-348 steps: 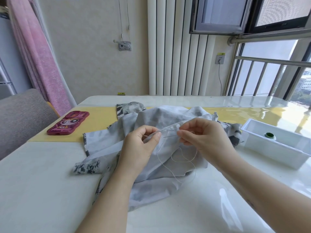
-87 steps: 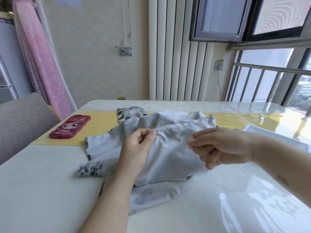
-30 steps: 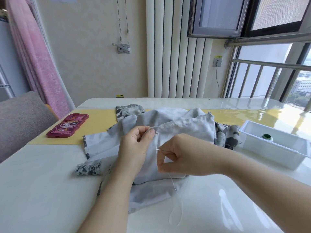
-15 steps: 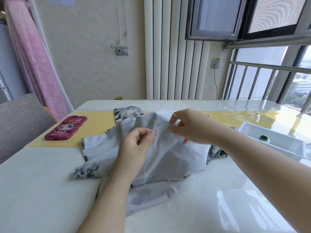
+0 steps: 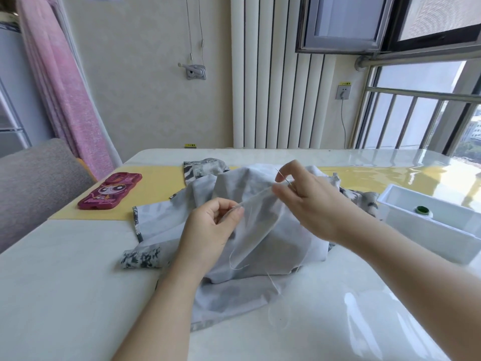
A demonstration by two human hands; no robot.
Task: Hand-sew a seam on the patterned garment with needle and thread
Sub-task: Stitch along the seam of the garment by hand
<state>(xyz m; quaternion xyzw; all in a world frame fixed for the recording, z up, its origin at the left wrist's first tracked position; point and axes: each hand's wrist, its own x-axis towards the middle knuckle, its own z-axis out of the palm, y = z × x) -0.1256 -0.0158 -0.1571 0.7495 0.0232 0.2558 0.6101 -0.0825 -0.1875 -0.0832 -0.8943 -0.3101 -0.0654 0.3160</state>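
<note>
The grey garment [image 5: 273, 238] with a black-and-white printed outer side lies bunched in the middle of the white table. My left hand [image 5: 210, 230] pinches its folded seam edge between thumb and forefinger. My right hand [image 5: 309, 201], a little farther back and to the right, pinches the thin needle [image 5: 282, 175], whose tip points up and away. White thread [image 5: 260, 201] runs taut from the needle down to the seam by my left fingers, and its loose tail curls on the table below the cloth.
A white plastic tray [image 5: 426, 230] holding a green-topped spool [image 5: 422, 210] stands at the right. A pink cartoon phone case [image 5: 110, 191] rests on the yellow runner [image 5: 158, 183] at the left. A grey chair back [image 5: 36, 183] stands beside the table's left edge.
My right hand came from low in front of the cloth, rose up and back with the needle, and has drawn the thread tighter. My left hand has kept its pinch on the seam.
</note>
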